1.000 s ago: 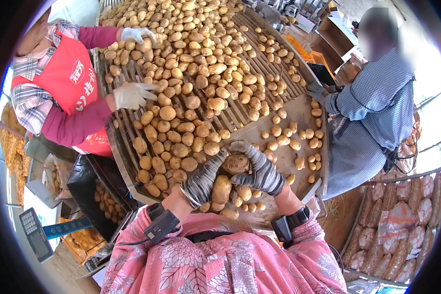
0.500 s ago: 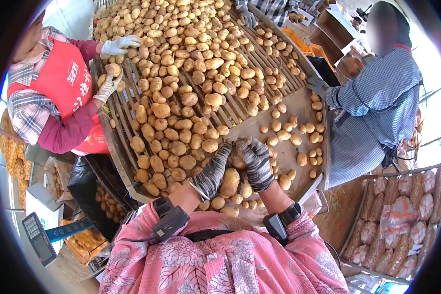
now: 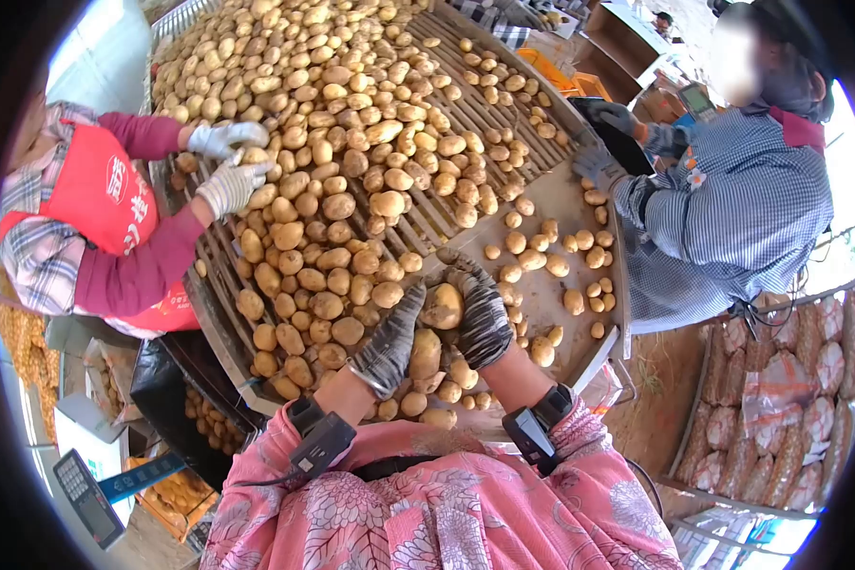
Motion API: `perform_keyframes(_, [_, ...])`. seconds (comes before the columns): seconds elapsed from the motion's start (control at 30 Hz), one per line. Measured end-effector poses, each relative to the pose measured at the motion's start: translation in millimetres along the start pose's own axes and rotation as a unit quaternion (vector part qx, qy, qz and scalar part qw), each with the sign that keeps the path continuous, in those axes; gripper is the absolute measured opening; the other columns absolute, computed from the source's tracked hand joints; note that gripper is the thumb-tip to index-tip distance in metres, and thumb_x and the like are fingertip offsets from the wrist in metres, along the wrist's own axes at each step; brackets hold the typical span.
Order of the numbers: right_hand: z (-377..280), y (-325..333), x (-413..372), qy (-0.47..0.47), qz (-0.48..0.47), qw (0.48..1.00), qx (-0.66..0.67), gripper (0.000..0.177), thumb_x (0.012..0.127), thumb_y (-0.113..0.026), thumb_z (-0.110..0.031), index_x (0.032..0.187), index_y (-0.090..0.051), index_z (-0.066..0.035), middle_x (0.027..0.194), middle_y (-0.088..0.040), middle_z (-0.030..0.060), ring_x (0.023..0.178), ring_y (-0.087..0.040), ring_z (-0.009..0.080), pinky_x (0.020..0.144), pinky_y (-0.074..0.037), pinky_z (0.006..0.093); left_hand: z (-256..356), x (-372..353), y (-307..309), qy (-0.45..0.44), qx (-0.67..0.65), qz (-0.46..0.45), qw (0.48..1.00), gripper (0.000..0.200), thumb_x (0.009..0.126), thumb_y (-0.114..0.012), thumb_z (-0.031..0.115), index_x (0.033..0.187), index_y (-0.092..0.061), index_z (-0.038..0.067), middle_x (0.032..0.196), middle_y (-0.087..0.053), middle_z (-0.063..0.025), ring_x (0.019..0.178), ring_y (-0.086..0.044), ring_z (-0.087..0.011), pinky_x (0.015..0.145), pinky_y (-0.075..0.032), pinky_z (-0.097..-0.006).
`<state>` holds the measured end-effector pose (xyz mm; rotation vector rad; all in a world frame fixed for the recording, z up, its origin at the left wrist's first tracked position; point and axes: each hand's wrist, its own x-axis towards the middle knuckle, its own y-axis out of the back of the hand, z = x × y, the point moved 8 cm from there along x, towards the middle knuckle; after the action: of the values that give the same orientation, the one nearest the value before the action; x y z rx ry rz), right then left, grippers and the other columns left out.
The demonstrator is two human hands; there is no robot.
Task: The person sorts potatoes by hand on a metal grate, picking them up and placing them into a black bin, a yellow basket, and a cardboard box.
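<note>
A potato point(image 3: 443, 306) sits between my two hands, above the near end of the sorting table, with its pale yellow side showing. My right hand point(image 3: 478, 309), in a dark striped glove, curls around its right side. From the left, my left hand point(image 3: 389, 342) in a matching glove closes against the same potato; part of its grip is hidden. Just below lies a larger oblong potato point(image 3: 426, 353) among several loose ones near my body. More potatoes point(image 3: 328, 305) crowd the slats left of my hands.
A slatted table point(image 3: 427, 223) heaped with potatoes stretches ahead. At left, a person in a red apron point(image 3: 114, 185) handles potatoes with gloved hands. At right, a person in blue checks point(image 3: 717, 204) reaches toward a black container point(image 3: 620, 138). Filled bags point(image 3: 779, 408) lie lower right; a scale point(image 3: 90, 494) stands lower left.
The potato in my hands now shows more of its pale side. The left co-worker's hands have come together over the heap. The right co-worker's second hand has come into view by the black container.
</note>
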<state>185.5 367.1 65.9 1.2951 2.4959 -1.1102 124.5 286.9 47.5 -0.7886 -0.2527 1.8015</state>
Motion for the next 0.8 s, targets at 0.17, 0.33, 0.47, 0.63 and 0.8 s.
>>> perform_keyframes(0.17, [-22, 14, 7, 0.054, -0.040, 0.998, -0.007, 0.042, 0.090, -0.054, -0.009, 0.129, -0.042, -0.002, 0.102, -0.062, 0.0111, 0.091, -0.061, 0.0193, 0.077, -0.052, 0.0288, 33, -6, -28, -0.098, 0.132, -0.081, 0.983, 0.064, 0.091, -0.047, 0.050, 0.131, -0.044, 0.000, 0.125, -0.052, -0.0097, 0.112, -0.051, -0.0189, 0.097, -0.042, -0.0319])
perform_keyframes(0.33, [-68, 33, -10, 0.231, -0.036, 0.928, -0.289, 0.063, 0.090, -0.059, -0.036, 0.138, -0.036, -0.003, 0.135, -0.043, 0.0178, 0.130, -0.034, 0.0247, 0.105, -0.031, 0.0353, 43, -1, -35, -0.014, 0.031, -0.130, 0.991, 0.063, 0.082, -0.062, 0.034, 0.131, -0.042, -0.001, 0.125, -0.051, -0.0099, 0.117, -0.047, -0.0200, 0.102, -0.035, -0.0327])
perform_keyframes(0.47, [-57, 3, -25, 0.171, -0.188, 0.909, -0.330, 0.063, 0.087, -0.060, -0.045, 0.128, -0.045, 0.000, 0.118, -0.057, 0.0151, 0.114, -0.051, 0.0261, 0.095, -0.040, 0.0355, 31, 23, -35, -0.047, -0.029, -0.153, 0.987, 0.068, 0.076, -0.070, 0.036, 0.128, -0.045, -0.001, 0.116, -0.056, -0.0126, 0.101, -0.055, -0.0201, 0.085, -0.046, -0.0312])
perform_keyframes(0.63, [-62, 16, -16, 0.245, -0.104, 0.922, -0.281, 0.057, 0.089, -0.057, -0.042, 0.126, -0.046, 0.000, 0.113, -0.057, 0.0122, 0.107, -0.052, 0.0202, 0.093, -0.041, 0.0338, 12, 22, -39, 0.061, -0.220, -0.161, 0.960, 0.063, 0.080, -0.065, 0.046, 0.123, -0.050, 0.004, 0.104, -0.061, -0.0113, 0.081, -0.062, -0.0201, 0.067, -0.054, -0.0297])
perform_keyframes(0.8, [-34, 23, -11, 0.158, -0.094, 0.979, -0.086, 0.054, 0.095, -0.046, -0.041, 0.132, -0.042, -0.002, 0.123, -0.052, 0.0116, 0.116, -0.047, 0.0192, 0.100, -0.036, 0.0314, 18, 45, -33, -0.077, -0.056, 0.002, 0.995, 0.064, 0.079, -0.060, 0.054, 0.116, -0.053, 0.002, 0.087, -0.062, -0.0096, 0.064, -0.060, -0.0195, 0.059, -0.052, -0.0295])
